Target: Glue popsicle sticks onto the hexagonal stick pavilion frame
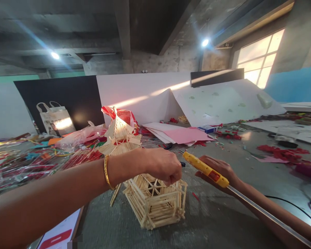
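Note:
My left hand (163, 165) is closed, its fingers curled down at the back rim of a six-sided frame (160, 202) built of thin pale wooden sticks. Whatever its fingertips pinch is hidden from me. My right hand (219, 167) is wrapped around a yellow hot glue gun (206, 169), whose nozzle points left, close to my left knuckles. A long clear glue stick (264, 211) runs out of the gun's rear end. Behind my left forearm stands a pagoda-like tower (119, 135) of the same sticks, its lower part covered by the arm.
Pink and white sheets (181, 134) lie behind my hands. On the left are plastic-wrapped materials (28, 166) and a white bag (55, 119). Red scraps (282, 152) and a black cable (292, 207) are at the right. A printed box (58, 231) sits at the front left.

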